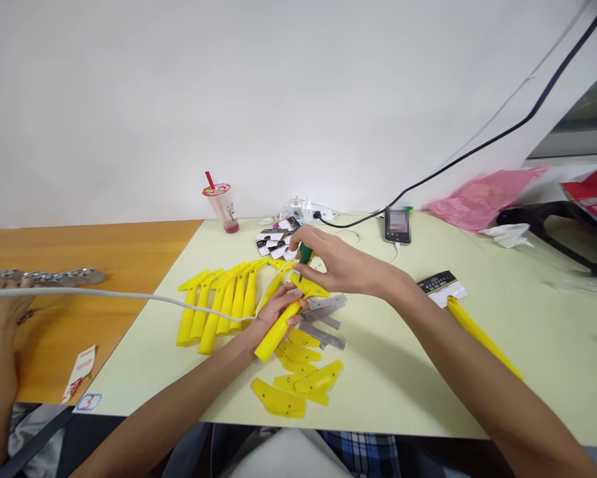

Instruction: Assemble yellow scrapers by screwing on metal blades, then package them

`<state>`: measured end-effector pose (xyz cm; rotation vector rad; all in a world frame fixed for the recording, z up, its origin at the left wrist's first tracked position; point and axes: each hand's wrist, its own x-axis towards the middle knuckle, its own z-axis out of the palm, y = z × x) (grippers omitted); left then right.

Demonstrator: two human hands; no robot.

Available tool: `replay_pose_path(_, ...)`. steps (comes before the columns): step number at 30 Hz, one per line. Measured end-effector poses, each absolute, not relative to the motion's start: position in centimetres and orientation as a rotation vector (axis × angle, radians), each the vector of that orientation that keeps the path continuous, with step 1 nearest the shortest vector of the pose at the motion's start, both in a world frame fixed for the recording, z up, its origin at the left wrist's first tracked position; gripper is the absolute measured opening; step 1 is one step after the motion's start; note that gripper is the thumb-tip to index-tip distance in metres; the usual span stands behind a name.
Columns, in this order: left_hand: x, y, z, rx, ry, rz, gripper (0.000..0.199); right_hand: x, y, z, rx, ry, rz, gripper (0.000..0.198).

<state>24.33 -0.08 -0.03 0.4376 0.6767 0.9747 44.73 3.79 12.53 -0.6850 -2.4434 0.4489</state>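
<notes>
My left hand (274, 311) is wrapped round a yellow scraper handle (277, 334), its wide head tilted up and away from me. Above that head, my right hand (328, 257) grips a screwdriver (305, 252) with a green handle, its shaft pointing down at the yellow head. Left of my hands, several similar yellow handles (224, 302) lie side by side in a row. Just right of my left hand are grey metal blades (325, 309). Nearer to me, loose yellow plates with small holes (278, 398) are spread on the table.
A cup with a red straw (223, 209), printed cards (277, 242), a power strip (303, 211) and a phone (398, 226) stand along the wall. At right lie a yellow tool (482, 335) and a pink bag (482, 199). A white cable (143, 296) crosses my left wrist. Another person's hand (4, 309) is far left.
</notes>
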Motion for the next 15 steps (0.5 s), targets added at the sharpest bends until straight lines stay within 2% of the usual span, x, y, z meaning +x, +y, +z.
replay_pose_path(3, 24.14, 0.08, -0.26, 0.437, 0.678, 0.975, 0.051, 44.79, 3.9, 12.43, -0.619, -2.445, 0.497, 0.026)
replay_pose_path(7, 23.95, 0.12, -0.31, 0.437, 0.668, 0.973, 0.049, 44.63, 3.99, 12.43, -0.645, -2.432, 0.43, 0.011)
replay_pose_path(13, 24.15, 0.06, 0.04, 0.414, 0.681, 0.993, 0.053, 44.87, 3.95, 12.64, -0.678, -2.427, 0.502, 0.025)
replay_pose_path(15, 24.22, 0.02, 0.23, 0.4, 0.671, 1.008, 0.056, 44.95, 4.04, 12.58, -0.666, -2.413, 0.523, 0.023)
